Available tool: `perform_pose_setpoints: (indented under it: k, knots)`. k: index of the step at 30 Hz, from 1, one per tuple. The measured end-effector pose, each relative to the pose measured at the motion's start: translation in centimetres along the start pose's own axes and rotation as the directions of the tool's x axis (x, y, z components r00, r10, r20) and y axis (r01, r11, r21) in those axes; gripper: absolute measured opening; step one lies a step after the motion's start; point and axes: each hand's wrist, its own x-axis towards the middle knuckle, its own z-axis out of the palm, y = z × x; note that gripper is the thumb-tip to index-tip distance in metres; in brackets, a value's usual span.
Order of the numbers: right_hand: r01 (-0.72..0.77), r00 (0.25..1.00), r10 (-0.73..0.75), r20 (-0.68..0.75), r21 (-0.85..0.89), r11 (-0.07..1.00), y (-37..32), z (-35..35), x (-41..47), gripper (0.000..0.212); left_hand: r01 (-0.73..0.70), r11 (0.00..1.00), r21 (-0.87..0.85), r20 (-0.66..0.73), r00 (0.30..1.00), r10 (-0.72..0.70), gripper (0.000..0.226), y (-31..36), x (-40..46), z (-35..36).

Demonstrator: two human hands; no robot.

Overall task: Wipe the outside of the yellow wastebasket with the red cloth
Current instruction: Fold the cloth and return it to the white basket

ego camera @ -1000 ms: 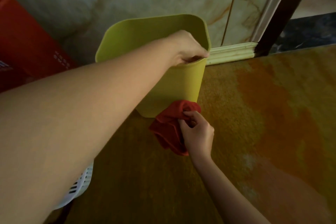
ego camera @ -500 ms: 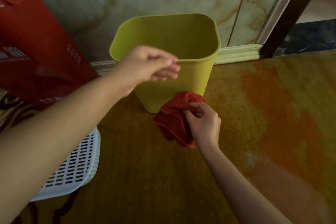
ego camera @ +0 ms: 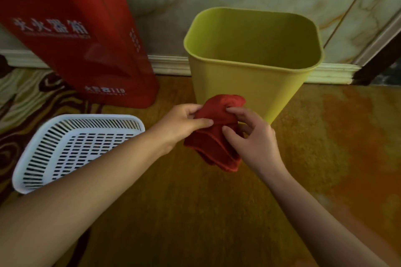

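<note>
Yellow wastebasket [ego camera: 249, 84] stands upright on the floor by the wall; light, rigid, best steadied at the rim. Red cloth [ego camera: 217, 134], soft and bunched, is pinched by left hand [ego camera: 182, 123] and right hand [ego camera: 253, 136] fingers before its lower front.

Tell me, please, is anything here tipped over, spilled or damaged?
Nothing is spilled or visibly damaged. The yellow wastebasket stands upright and looks empty. One oddity: the white slotted basket sits tilted, not flat on the floor. Both the left hand and the right hand hold the red cloth.
</note>
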Motion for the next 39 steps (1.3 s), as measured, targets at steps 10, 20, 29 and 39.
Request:
perform_pose_setpoints:
  k: [10,20,29,39]
  knots:
    - [-0.291,0.954,0.234,0.188,0.381,0.878,1.0,1.9,0.0,0.051,0.000,0.978,-0.210,0.095,0.995,0.020,0.023,0.5,-3.3,-6.2]
    - [-0.814,0.522,0.221,0.824,0.403,0.419,-2.1,9.1,2.4,0.038,-0.017,0.948,-0.318,0.006,1.000,0.020,0.024,-1.6,-8.3,-15.6]
    - [-0.316,0.803,0.198,0.562,0.120,0.941,-5.7,15.5,6.0,0.027,0.168,0.976,-0.139,-0.239,0.951,-0.198,0.016,-7.4,-9.2,-24.1]
    - [-0.247,0.872,0.229,0.434,-0.015,0.969,-3.3,27.7,7.9,0.028,0.204,0.957,-0.206,-0.419,0.865,-0.274,0.024,-13.8,-8.8,-30.5]
